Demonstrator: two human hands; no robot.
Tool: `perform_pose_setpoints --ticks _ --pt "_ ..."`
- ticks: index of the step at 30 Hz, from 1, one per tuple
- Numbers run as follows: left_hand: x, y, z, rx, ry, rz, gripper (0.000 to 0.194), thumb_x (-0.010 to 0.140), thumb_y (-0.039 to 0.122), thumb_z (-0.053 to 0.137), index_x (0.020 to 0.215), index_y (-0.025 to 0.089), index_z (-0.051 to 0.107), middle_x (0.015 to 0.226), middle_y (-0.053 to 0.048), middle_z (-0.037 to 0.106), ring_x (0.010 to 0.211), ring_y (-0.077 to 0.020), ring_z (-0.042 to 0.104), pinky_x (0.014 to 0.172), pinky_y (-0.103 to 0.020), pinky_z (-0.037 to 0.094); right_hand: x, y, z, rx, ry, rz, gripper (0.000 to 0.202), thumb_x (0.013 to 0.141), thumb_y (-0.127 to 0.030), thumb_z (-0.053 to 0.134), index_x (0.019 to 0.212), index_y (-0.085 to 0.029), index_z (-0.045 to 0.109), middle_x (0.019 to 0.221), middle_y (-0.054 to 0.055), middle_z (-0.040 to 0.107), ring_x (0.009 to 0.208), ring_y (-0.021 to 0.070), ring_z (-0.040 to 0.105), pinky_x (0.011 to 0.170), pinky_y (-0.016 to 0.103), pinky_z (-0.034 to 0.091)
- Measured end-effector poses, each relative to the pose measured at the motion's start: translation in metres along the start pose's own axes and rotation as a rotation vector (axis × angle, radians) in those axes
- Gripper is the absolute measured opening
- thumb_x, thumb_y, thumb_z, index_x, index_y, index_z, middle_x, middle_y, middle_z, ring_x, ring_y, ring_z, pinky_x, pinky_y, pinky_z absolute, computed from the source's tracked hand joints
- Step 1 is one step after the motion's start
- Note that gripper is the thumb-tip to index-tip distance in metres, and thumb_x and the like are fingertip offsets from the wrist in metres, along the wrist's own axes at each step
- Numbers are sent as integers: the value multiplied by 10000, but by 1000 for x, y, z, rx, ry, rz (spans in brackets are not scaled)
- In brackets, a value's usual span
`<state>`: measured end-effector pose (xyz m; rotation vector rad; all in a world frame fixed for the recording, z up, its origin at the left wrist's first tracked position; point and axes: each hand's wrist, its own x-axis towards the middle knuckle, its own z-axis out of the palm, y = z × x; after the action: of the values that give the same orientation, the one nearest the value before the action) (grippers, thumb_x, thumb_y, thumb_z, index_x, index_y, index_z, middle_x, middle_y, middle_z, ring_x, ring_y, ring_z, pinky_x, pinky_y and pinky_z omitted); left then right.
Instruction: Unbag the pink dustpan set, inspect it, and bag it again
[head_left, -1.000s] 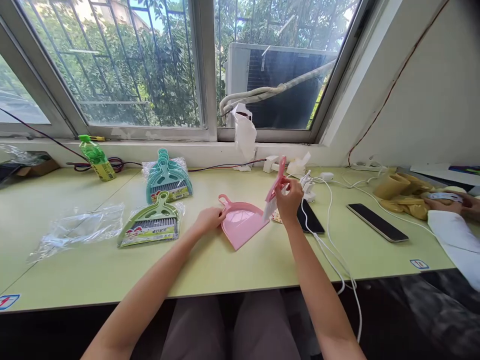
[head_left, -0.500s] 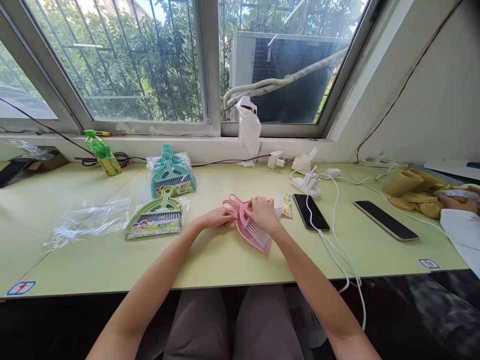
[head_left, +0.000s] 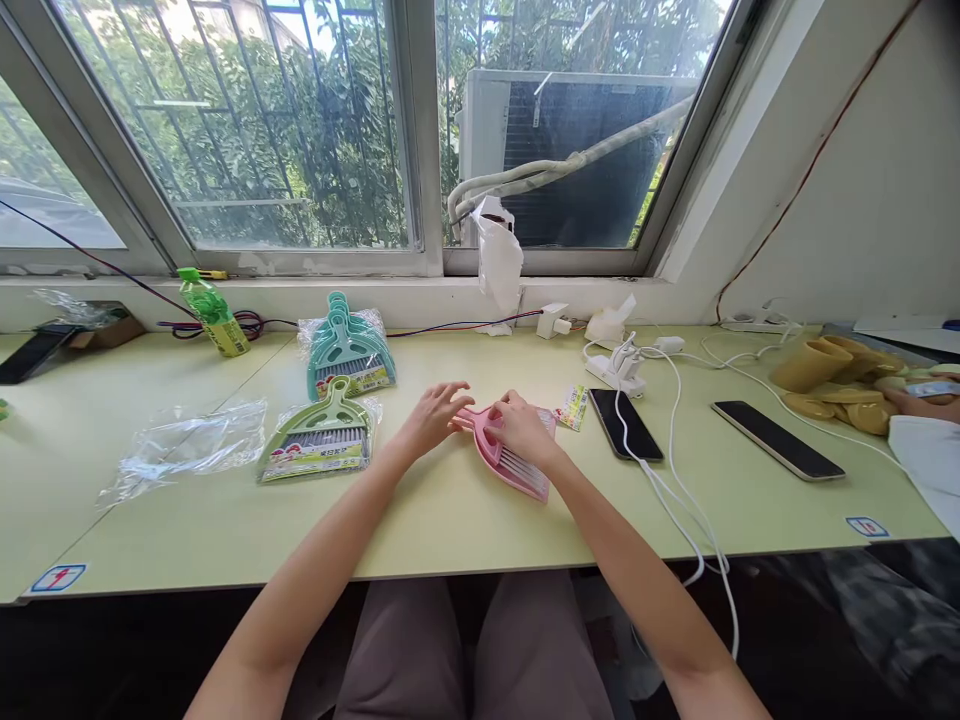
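Left hand (head_left: 433, 415): fingers spread, touching pink dustpan (head_left: 517, 465) handle | right hand (head_left: 521, 428): curled, pressing pink brush (head_left: 501, 452) into dustpan | table (head_left: 450, 520).

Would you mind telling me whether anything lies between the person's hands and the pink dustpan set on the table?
Nothing visible does. The left hand and the right hand both rest directly on the pink dustpan set. The small printed label and the black phone lie off to its right.

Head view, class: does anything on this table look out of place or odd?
An empty clear plastic bag lies crumpled on the table, left of the still-packaged green dustpan set. Nothing looks spilled or damaged.
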<state>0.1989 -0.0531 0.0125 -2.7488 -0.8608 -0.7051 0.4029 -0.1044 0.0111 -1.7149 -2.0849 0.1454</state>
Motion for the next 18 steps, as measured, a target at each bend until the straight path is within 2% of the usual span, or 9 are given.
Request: perform_pose_setpoints --ticks 3,7,13,18 --pt "0 3 9 99 -27 99 214 918 203 532 1120 186 600 1312 -86 574 1243 -223 498 1036 -380 411 1 1 4 39 14 -5 150 823 -221 608 954 -173 660 1036 75 562 933 189 570 809 282 404" --pt "-4 -4 15 131 -92 68 271 962 231 457 1192 172 587 1223 -72 651 1178 -198 572 982 -333 468 2 -1 8 46 12 -5 133 845 -223 578 933 -170 662 989 63 577 911 185 573 812 281 408" --pt "-5 -3 13 213 -158 137 328 935 80 434 1224 126 582 1284 -130 608 1196 -203 574 1040 -351 435 2 -2 4 21 21 -16 98 833 -205 589 887 -171 663 944 54 591 874 177 569 817 279 404" --pt "-1 2 10 263 -175 182 413 909 -1 380 1265 119 553 1396 -144 509 1255 -212 527 1065 -356 414 3 0 4 47 48 2 83 817 -191 597 837 -177 677 927 55 581 879 177 564 807 281 415"
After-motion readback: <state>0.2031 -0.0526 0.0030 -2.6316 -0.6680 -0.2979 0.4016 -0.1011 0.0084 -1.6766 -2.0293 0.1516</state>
